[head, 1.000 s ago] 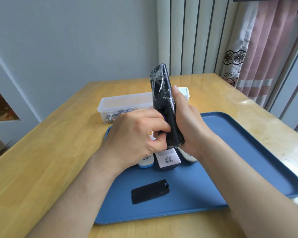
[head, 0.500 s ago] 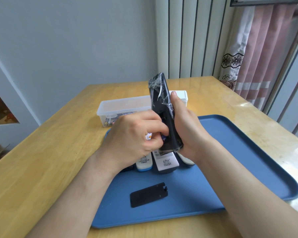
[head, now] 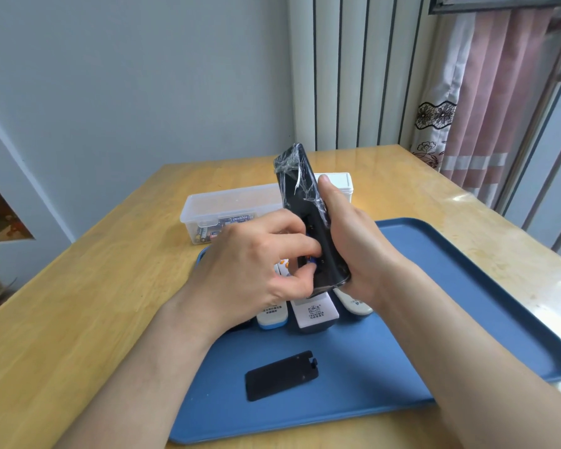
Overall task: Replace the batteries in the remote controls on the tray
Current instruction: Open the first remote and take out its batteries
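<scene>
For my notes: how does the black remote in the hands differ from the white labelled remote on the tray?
The black remote is gripped nearly upright by the right hand, the left hand pinching a battery at its back; the white labelled remote lies flat on the tray. The black remote is film-wrapped; the white labelled remote shows a label. Both are slim.
</scene>
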A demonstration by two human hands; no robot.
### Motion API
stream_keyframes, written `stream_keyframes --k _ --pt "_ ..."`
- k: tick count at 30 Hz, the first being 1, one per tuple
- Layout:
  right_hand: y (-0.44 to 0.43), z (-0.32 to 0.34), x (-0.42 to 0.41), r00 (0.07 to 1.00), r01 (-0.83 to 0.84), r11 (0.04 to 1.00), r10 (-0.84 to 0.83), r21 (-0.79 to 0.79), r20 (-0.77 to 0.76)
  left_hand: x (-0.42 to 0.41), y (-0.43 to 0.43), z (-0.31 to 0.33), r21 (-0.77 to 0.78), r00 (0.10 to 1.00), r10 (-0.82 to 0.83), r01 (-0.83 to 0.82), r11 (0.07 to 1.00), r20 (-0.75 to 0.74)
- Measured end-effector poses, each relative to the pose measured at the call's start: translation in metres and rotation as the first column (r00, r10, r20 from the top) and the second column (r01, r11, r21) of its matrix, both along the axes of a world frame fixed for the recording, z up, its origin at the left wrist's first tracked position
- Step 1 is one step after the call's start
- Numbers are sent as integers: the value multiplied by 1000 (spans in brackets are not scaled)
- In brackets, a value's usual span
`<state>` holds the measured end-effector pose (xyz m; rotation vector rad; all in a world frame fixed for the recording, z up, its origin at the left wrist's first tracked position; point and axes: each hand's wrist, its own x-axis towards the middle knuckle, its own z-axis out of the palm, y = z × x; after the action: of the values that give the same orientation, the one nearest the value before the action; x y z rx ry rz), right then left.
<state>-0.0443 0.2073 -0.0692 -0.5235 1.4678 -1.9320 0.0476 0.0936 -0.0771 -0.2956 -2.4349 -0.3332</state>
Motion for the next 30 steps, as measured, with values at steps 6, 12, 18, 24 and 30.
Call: stream_keyframes --k 6,12,18,24,30 --pt "0 1 1 1000 8 1000 -8 16 -2 -1 2 -1 -28 1000 -22 22 999 -2" --pt "2 2 1 1000 13 1000 -12 22 -25 0 5 3 -89 999 31 -34 995 -37" --pt "1 3 0 999 36 999 -35 25 -26 -3 9 2 -88 997 14 -21 996 -81" --pt "0 2 1 997 56 998 -55 25 -50 -4 10 2 -76 997 21 -27 997 -71" --pt "3 2 -1 998 46 998 -45 31 -41 -1 9 3 -73 996 72 -76 994 -50"
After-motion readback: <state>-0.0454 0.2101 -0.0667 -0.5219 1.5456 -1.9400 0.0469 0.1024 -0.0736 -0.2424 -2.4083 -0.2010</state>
